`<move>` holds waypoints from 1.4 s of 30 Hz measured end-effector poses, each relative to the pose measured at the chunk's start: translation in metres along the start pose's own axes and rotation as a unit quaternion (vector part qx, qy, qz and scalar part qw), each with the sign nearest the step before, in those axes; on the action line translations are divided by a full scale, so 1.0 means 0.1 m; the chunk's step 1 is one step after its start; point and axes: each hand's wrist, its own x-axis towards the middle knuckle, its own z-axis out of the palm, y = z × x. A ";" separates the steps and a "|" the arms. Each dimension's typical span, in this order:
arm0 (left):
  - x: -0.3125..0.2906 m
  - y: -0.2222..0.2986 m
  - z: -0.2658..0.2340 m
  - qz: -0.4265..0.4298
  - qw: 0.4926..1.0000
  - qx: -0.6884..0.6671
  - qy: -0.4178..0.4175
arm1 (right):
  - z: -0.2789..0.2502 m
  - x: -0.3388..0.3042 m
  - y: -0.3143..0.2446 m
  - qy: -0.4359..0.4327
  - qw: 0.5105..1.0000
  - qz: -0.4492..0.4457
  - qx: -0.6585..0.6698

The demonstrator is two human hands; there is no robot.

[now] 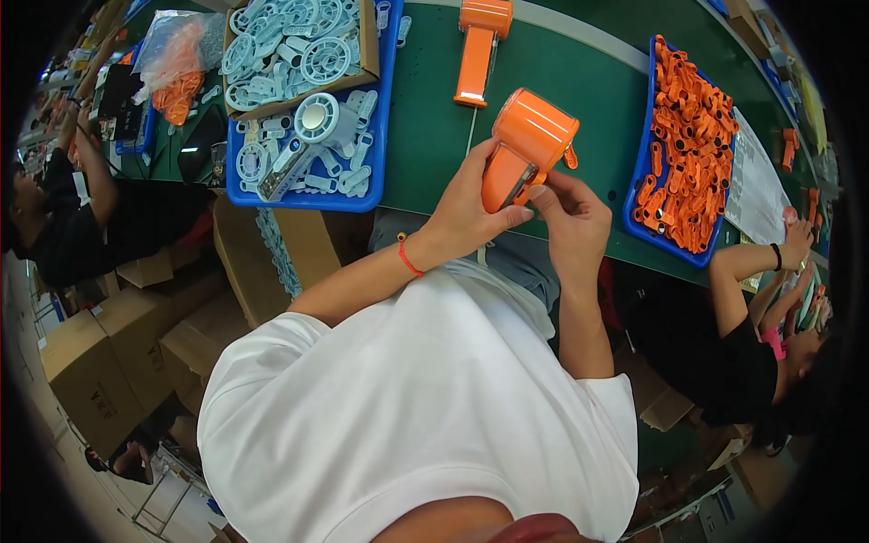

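Observation:
My left hand (466, 204) is wrapped round the handle of an orange handheld device (536, 129) with a barrel-shaped head, and tilts it over the table's near edge. At the handle's lower right side my right hand (575, 217) is closed, thumb and fingers pinching a small orange part (539, 177) against it; the fingers partly hide this part. Just past the right fingertips shows another small orange piece (570, 158). A second orange device (478, 54) of the same shape lies on the green table (421, 118) farther off.
To the right, a blue tray (641, 172) holds many small orange clips. At left, another blue tray (367, 195) carries light-blue parts, a light-blue device (317, 122) and a cardboard box (369, 45) of parts. People work on both sides; cartons (109, 353) stand at lower left.

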 end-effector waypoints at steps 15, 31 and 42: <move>0.06 0.10 0.05 0.027 0.997 0.079 0.005 | -0.11 0.10 -0.04 -0.039 0.998 0.023 -0.046; 0.12 0.26 -0.04 -0.099 0.984 -0.080 -0.124 | -0.18 0.13 0.15 -0.185 0.964 0.018 0.190; 0.16 0.32 -0.04 -0.132 0.975 -0.048 -0.169 | -0.08 0.12 0.26 -0.159 0.949 -0.013 0.273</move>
